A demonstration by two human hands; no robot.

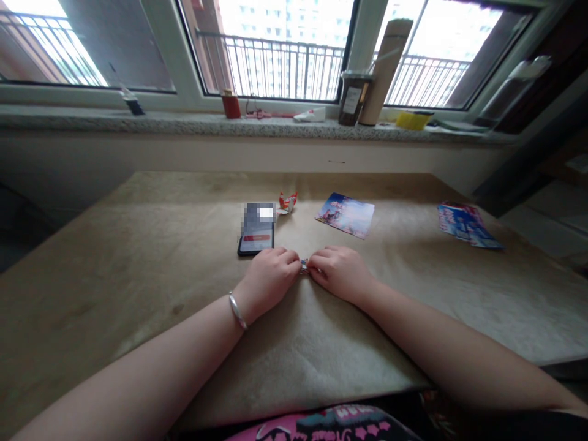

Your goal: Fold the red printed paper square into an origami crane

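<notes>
My left hand (271, 275) and my right hand (337, 272) rest knuckles-up on the tan table (138, 269), fingertips meeting. Between them they pinch a small folded piece of paper (304, 266), of which only a sliver shows. A silver bangle (237, 311) circles my left wrist. Just beyond my left hand lies a black phone (257, 233) with its screen lit. A small red-and-white folded paper figure (287, 202) sits behind the phone.
A colourful printed sheet (346, 214) lies right of the phone, another (466, 225) near the table's right edge. The stone window sill (138, 122) behind holds a red cup (230, 104), a dark jar (353, 98), a cardboard tube (386, 70) and a yellow object (412, 120).
</notes>
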